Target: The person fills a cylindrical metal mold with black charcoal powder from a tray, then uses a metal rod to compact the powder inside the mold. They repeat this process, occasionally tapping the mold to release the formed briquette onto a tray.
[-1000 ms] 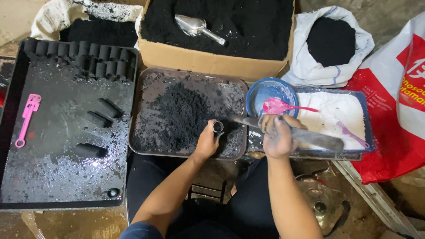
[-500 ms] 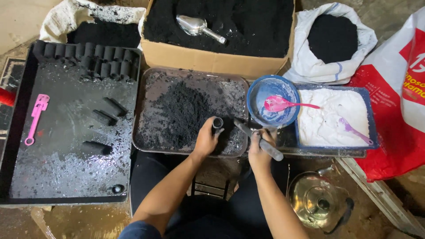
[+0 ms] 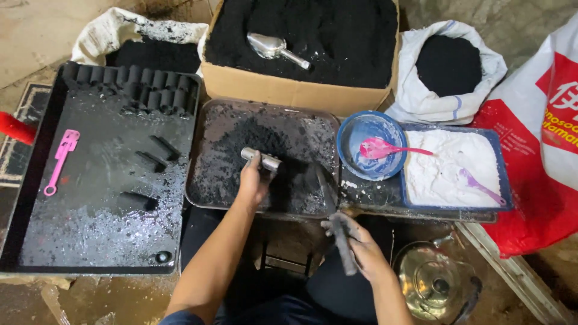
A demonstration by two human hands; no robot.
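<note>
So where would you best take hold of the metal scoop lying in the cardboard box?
Probably by its handle. The metal scoop lies flat on the black powder in the cardboard box, bowl toward the upper left, its narrow round handle pointing lower right toward the person. A grip coming from above on the near side could close around that handle, which sits clear of the box walls.

Both forearms are bare, no sleeves showing. The left hand (image 3: 253,180) and right hand (image 3: 355,244) are smeared with black powder. Dark trousers cover the legs.
</note>
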